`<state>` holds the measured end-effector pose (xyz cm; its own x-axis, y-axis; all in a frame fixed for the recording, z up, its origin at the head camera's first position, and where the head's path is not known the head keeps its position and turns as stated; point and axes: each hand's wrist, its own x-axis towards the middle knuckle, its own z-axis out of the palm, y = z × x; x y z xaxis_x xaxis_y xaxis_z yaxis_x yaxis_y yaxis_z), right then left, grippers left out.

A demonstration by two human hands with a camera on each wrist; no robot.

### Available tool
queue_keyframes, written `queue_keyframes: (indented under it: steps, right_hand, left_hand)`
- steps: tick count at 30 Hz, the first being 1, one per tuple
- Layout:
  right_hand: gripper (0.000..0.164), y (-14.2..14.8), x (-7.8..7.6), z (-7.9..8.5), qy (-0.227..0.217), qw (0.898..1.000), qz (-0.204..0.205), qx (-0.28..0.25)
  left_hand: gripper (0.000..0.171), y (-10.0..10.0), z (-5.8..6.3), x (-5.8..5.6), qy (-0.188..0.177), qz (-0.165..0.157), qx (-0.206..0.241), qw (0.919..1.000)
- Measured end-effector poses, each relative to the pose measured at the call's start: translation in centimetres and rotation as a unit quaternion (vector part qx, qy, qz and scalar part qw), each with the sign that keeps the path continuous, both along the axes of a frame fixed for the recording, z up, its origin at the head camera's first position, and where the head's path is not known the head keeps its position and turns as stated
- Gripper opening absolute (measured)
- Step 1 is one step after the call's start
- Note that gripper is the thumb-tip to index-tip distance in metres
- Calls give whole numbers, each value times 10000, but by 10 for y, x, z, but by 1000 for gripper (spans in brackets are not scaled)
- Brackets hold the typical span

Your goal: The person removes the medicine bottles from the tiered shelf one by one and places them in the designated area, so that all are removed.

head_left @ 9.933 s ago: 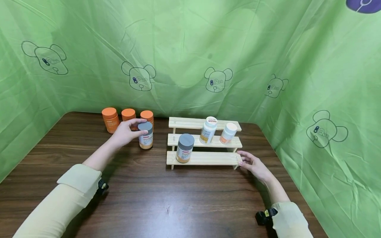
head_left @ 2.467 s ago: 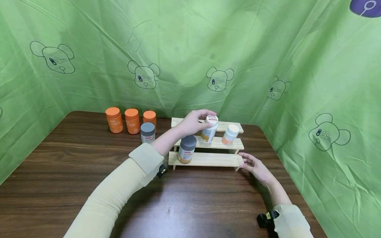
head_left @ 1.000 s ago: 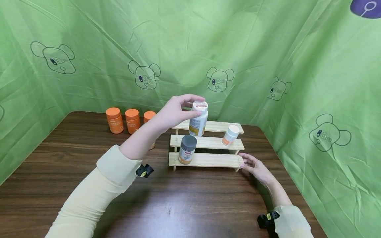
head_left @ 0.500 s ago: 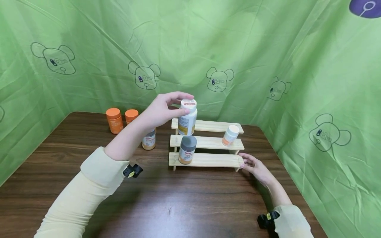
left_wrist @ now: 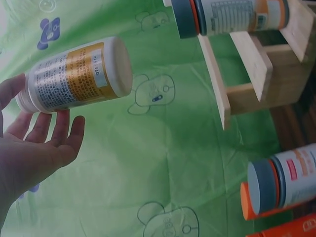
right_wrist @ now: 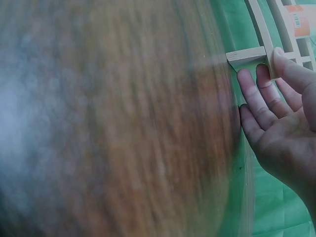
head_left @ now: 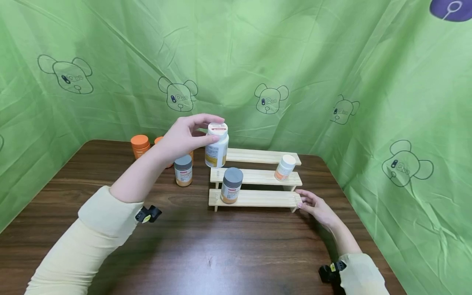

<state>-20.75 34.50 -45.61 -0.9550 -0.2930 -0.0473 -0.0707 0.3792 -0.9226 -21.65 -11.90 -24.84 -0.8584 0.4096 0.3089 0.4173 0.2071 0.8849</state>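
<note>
In the head view my left hand [head_left: 184, 133] holds a white pill bottle [head_left: 216, 150] by its cap, thumb on the near side and fingers behind. The bottle hangs upright in the air at the left end of the three-tier wooden display rack [head_left: 269, 198]. The left wrist view shows the bottle's yellow-banded label [left_wrist: 84, 74] and free base. My right hand [head_left: 316, 207] grips the right end of the rack's lowest tier; in the right wrist view its thumb [right_wrist: 291, 69] lies on the plank, fingers beneath.
A grey-lidded jar [head_left: 231, 190] stands on the lowest tier, left. A smaller white bottle [head_left: 285, 168] stands on the middle tier, right. Left of the rack, another grey-lidded jar [head_left: 183, 172] and orange jars [head_left: 140, 143] stand on the table, partly behind the left arm. Green cloth [head_left: 228, 61] hangs behind.
My left hand moved from the grey-lidded jar on the table to the white pill bottle, lifted it off the middle tier and carried it left. My right hand stayed at the rack's end.
</note>
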Motion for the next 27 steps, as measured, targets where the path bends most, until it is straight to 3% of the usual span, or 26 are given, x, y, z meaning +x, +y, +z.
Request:
queue_keyframes:
  steps: [9,20,27]
  right_hand:
    - [57,-4,2,3,12,10000,25,1]
    - [56,-3,2,2,-24,10000,-8,-92]
    - [56,-3,2,2,-39,10000,-14,-84]
  left_hand:
    - [44,-19,-5,3,-111,254,-107,9996]
    - [47,-42,-18,6,-206,624,-95,9978]
    - [48,-56,-26,7,-132,803,-331,9961]
